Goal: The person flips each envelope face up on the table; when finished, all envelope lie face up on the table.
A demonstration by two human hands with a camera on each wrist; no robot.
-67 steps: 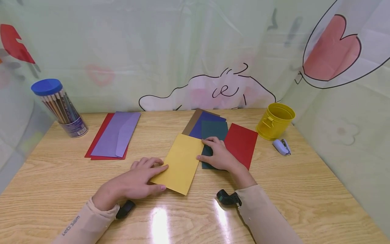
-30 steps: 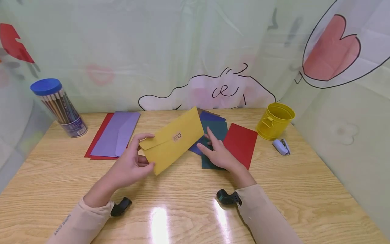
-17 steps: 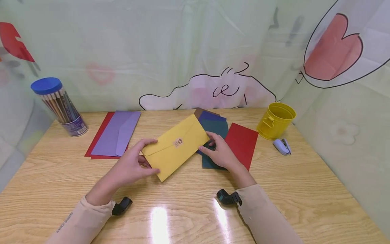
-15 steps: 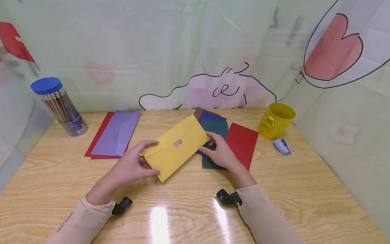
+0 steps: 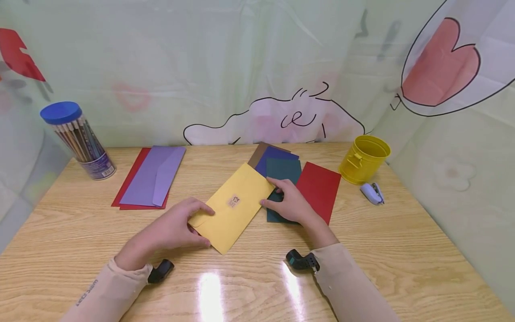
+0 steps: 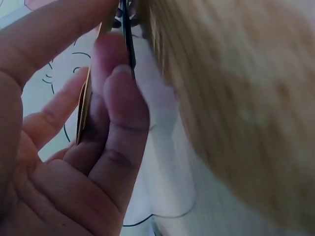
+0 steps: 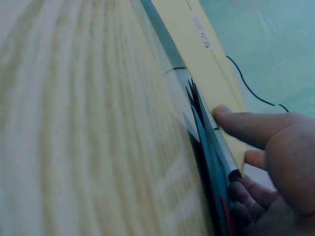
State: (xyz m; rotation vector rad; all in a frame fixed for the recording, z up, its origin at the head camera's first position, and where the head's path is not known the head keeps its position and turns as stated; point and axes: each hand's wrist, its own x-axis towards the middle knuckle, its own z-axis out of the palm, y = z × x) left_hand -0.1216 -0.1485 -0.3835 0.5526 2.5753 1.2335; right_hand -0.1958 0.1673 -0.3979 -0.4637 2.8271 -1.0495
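Observation:
A yellow envelope [image 5: 241, 219] is held tilted over the middle of the table, flap side up, with a small printed sticker [image 5: 233, 201] on it. My left hand [image 5: 170, 228] holds its lower left end, thumb at the near corner and fingers over the left edge. With thumb and fingers, my right hand [image 5: 289, 203] pinches the right edge near the far corner. In the right wrist view the envelope [image 7: 202, 59] appears raised off the table at that end. Beneath the right hand lies a dark green envelope [image 5: 283, 167], partly covered.
Brown [image 5: 259, 154], blue [image 5: 281, 155] and red [image 5: 319, 188] envelopes fan out around the green one. A purple envelope [image 5: 149, 179] lies on red [image 5: 128, 188] at left. A pencil tub [image 5: 82, 143], yellow bucket [image 5: 364, 161] and stapler [image 5: 372, 193] stand at the sides.
The yellow envelope was turned over from its plain side to its flap side. My right hand let go, then took its edge again. Both hands have since lowered the near end toward me.

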